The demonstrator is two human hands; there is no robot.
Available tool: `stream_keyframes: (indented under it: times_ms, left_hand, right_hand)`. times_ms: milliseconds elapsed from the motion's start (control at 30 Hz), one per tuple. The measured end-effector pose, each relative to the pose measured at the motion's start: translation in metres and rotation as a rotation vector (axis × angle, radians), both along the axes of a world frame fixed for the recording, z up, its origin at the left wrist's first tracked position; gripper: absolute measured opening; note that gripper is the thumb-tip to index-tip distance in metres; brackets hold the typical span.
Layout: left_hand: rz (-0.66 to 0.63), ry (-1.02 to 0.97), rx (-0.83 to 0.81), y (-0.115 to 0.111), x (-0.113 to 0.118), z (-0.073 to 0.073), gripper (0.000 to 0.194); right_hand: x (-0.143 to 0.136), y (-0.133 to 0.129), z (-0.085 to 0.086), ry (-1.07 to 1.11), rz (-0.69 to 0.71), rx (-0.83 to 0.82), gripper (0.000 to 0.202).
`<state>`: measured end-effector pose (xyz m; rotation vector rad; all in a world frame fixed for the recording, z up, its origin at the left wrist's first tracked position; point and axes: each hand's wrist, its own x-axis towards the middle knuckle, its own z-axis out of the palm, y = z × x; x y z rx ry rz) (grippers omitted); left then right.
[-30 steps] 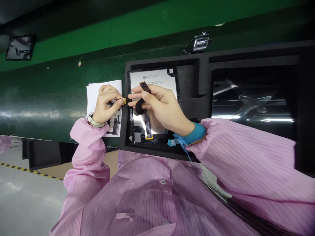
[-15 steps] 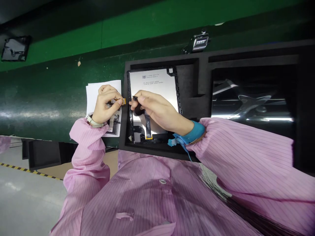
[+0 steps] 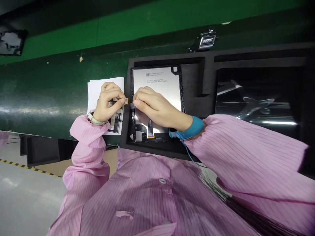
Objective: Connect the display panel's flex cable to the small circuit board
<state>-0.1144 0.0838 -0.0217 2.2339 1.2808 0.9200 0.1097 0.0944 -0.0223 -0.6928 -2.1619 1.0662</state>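
Note:
My left hand [image 3: 108, 103] pinches a flex cable with an orange connector end [image 3: 126, 101] between thumb and forefinger. Beneath that hand, white paper [image 3: 93, 88] lies with a dark, partly hidden part [image 3: 116, 122] on it. My right hand [image 3: 157, 106] is closed over a display panel [image 3: 169, 75] and pinches a small dark connector end [image 3: 133, 105]. A black flex cable [image 3: 150, 126] runs from the panel's near edge up under this hand; whether it leads to that connector is hidden. The two connector ends face each other with a narrow gap between them.
The panel rests in a black foam tray [image 3: 209, 75]. A glossy black sheet [image 3: 258, 95] lies in the tray's right recess. Behind it stands a metal counter [image 3: 207, 40] on the green bench [image 3: 49, 88]. Another framed part [image 3: 11, 42] sits far left. A blue wrist strap [image 3: 192, 127] trails a cord.
My right hand has turned and lowered the small connector end to the panel's left edge, closer to the orange end. My left hand keeps its pinch. The view has shifted slightly.

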Motion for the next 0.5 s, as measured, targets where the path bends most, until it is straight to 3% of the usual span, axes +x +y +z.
stream_keyframes:
  times_ms: [233,500]
  left_hand:
    - [-0.008,0.02,-0.032,-0.001,0.003,0.002,0.055]
    - [-0.016,0.015,-0.037,-0.002,0.003,0.002,0.055]
  right_hand:
    - [-0.005,-0.004,-0.014,0.0,-0.146,0.099,0.04]
    - [-0.008,-0.007,-0.017,-0.022,-0.187,0.074,0.036]
